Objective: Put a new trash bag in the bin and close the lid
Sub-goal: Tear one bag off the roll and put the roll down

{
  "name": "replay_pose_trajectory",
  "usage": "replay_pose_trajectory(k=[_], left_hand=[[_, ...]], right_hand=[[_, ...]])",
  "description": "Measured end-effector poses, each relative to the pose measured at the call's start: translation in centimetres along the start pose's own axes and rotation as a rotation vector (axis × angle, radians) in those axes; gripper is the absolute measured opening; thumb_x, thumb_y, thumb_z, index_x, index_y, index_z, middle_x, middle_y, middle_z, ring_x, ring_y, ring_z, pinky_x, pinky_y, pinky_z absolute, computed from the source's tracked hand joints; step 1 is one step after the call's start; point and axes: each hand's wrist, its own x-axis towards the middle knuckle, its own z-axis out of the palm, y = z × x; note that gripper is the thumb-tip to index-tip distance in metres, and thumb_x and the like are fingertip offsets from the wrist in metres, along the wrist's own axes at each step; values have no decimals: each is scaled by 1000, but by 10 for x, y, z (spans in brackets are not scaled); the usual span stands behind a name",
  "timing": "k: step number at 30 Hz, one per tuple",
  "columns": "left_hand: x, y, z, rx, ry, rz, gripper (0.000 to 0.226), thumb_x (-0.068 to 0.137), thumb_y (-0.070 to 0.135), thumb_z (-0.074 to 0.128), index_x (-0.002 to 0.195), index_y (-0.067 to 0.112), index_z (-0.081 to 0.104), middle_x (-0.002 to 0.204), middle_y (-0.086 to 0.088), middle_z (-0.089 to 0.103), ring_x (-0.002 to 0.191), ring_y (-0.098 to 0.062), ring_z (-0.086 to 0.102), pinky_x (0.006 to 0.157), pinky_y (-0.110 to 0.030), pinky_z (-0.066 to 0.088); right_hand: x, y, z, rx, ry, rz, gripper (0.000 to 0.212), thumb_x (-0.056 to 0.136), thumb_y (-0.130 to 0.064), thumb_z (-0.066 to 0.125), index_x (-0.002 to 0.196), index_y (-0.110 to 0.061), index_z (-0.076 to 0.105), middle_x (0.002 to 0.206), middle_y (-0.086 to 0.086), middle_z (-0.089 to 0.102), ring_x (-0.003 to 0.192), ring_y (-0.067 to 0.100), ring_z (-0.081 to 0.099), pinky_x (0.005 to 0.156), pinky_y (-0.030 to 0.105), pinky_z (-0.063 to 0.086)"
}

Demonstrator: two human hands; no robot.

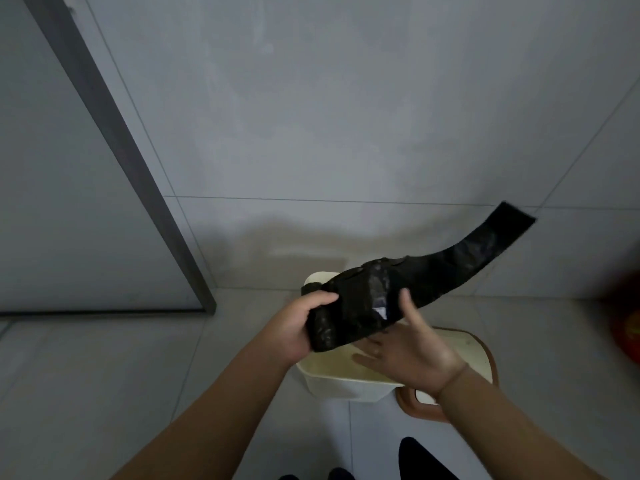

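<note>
A roll of black trash bags (pixel 360 306) is held over the open cream bin (pixel 343 384), which stands on the floor against the tiled wall. My left hand (pixel 298 327) grips the roll's left end. A loose strip of bag (pixel 485 251) streams up and to the right from the roll, its end blurred. My right hand (pixel 408 351) lies under and beside the roll with fingers spread, thumb up against the black plastic. The bin's lid (pixel 467 348), cream with a brown rim, lies on the floor to the right of the bin, partly hidden by my right forearm.
A grey door frame (pixel 114 150) runs diagonally down the left to the floor. A blurred red object (pixel 627 327) sits at the right edge. Dark feet (pixel 415 459) show at the bottom near the bin. Light floor tiles spread to the left.
</note>
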Motion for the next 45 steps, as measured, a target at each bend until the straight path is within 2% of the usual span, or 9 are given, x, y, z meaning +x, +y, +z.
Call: replay_pose_trajectory(k=[5,17,21,25,30,33,36,40,45], left_hand=[[-5,0,10,50,-1,34,40,82,6,52,121,3,60,109,-15,67,95,-27,66,84,-36,53],[-7,8,4,45,189,94,16,82,1,60,82,16,63,87,-6,67,83,-22,65,71,-34,52],[-7,11,11,127,153,199,20,76,-1,67,72,17,59,73,-2,64,69,-17,67,62,-29,54],[-9,10,19,249,175,287,24,74,-2,70,70,17,56,64,2,60,63,-14,62,60,-25,51],[-16,12,20,334,162,353,29,77,-2,68,61,17,53,54,5,57,56,-12,58,54,-19,48],[-21,19,18,398,136,379,32,77,0,69,55,20,58,50,10,60,50,-6,60,49,-16,47],[-22,22,22,465,110,391,26,77,2,69,62,19,56,54,9,58,54,-8,59,52,-18,47],[-23,23,32,533,31,420,13,79,5,68,70,11,61,65,2,62,63,-9,63,58,-18,50],[-23,26,29,578,131,503,27,79,9,70,58,22,58,52,14,57,55,-3,57,53,-15,45]], right_hand=[[14,-16,29,164,158,-217,37,93,-25,46,120,-3,58,113,15,68,106,26,61,91,36,49],[-10,-62,-5,307,222,-368,44,91,-45,43,109,-10,63,97,13,75,96,27,67,89,42,48],[-10,-36,0,72,58,-208,71,78,-67,44,126,-16,57,127,9,63,118,27,56,100,47,42],[-2,-19,17,-12,31,-90,65,60,-55,73,114,-19,66,113,4,69,108,22,60,97,42,45],[-24,-34,33,-796,136,258,68,66,-76,47,69,-13,73,76,9,76,66,17,71,58,24,56],[-39,-55,41,-1214,327,-76,53,76,-60,56,45,-17,62,44,-3,61,36,5,51,42,17,42],[-25,-68,49,-1159,462,-656,28,89,-35,53,75,-17,68,74,-1,68,67,6,60,69,27,49],[-8,-55,59,-1244,108,-517,36,97,-29,38,122,-13,60,124,3,63,117,11,55,104,24,39],[-6,-56,43,-1100,72,-437,26,88,-37,54,71,-20,64,64,-12,63,62,2,59,65,17,48]])
